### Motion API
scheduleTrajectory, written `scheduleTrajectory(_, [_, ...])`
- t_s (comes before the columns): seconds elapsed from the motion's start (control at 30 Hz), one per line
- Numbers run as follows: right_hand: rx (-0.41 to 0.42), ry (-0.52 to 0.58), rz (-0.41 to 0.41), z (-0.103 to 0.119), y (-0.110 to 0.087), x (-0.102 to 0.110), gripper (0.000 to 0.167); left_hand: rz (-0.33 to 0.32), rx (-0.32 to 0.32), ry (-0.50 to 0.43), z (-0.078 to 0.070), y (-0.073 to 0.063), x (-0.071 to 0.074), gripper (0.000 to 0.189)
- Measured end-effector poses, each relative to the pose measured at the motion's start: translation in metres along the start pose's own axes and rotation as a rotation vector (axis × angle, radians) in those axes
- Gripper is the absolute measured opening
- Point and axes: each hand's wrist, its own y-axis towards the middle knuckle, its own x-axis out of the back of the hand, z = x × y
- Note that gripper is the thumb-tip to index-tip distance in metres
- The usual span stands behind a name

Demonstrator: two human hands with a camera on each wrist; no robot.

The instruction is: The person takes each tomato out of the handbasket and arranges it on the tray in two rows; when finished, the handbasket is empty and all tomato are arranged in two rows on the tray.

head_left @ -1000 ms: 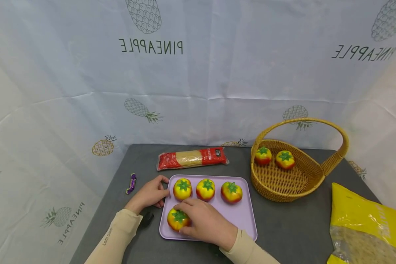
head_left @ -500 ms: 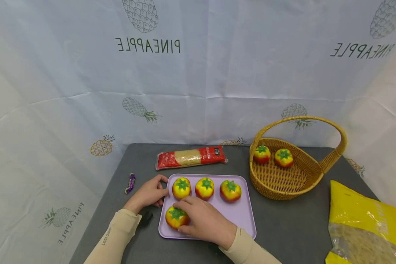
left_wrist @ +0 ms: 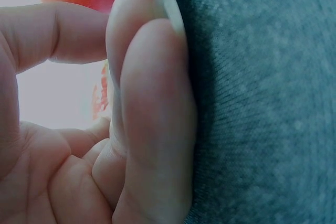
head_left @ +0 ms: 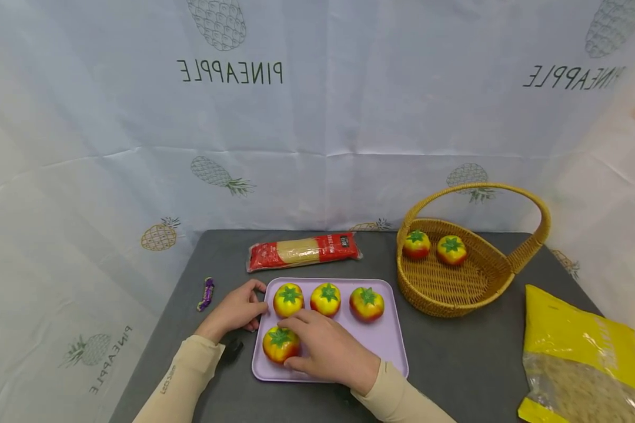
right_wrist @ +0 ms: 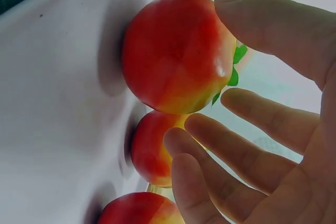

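The left hand (head_left: 239, 306) holds the left rim of a lilac tray (head_left: 383, 346); in the left wrist view its fingers (left_wrist: 155, 103) lie along the outer edge, thumb against the rim. On the tray's near left sits a red-yellow toy tomato (head_left: 280, 345) with green leaves. The right hand (head_left: 334, 351) is around it from the right, thumb and fingers spread loosely. In the right wrist view the thumb overlaps the tomato's (right_wrist: 176, 56) edge, and the fingers extend past its leaves without curling round it. Three more toy tomatoes (head_left: 325, 300) stand in a row along the tray's far side.
A wicker basket (head_left: 450, 296) with a tall handle holds two toy tomatoes (head_left: 451, 251) at the right. Behind the tray lies a red noodle pack (head_left: 304, 251). A purple wrapped candy (head_left: 206, 294) lies left, a yellow-and-clear bag (head_left: 584, 352) at the right edge.
The whole scene shifts slightly left and up in the head view. The right hand's fingers sit a little looser on the near tomato; the left hand stays at the tray rim.
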Motion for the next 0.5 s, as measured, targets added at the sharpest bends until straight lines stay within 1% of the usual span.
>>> scheduleTrajectory(0.27, [0.027,0.003,-0.027,-0.003,0.0,0.006,0.058,0.009,-0.009,0.006,-0.004,0.001,0.003,0.046])
scheduleTrajectory(0.4, [-0.011,0.06,-0.004,-0.009,-0.005,0.011,0.058,0.022,-0.007,0.003,-0.003,0.002,0.002,0.047])
scheduleTrajectory(0.5, [-0.031,0.098,0.007,-0.018,-0.014,0.021,0.057,0.023,0.008,-0.001,0.0,0.001,0.001,0.048])
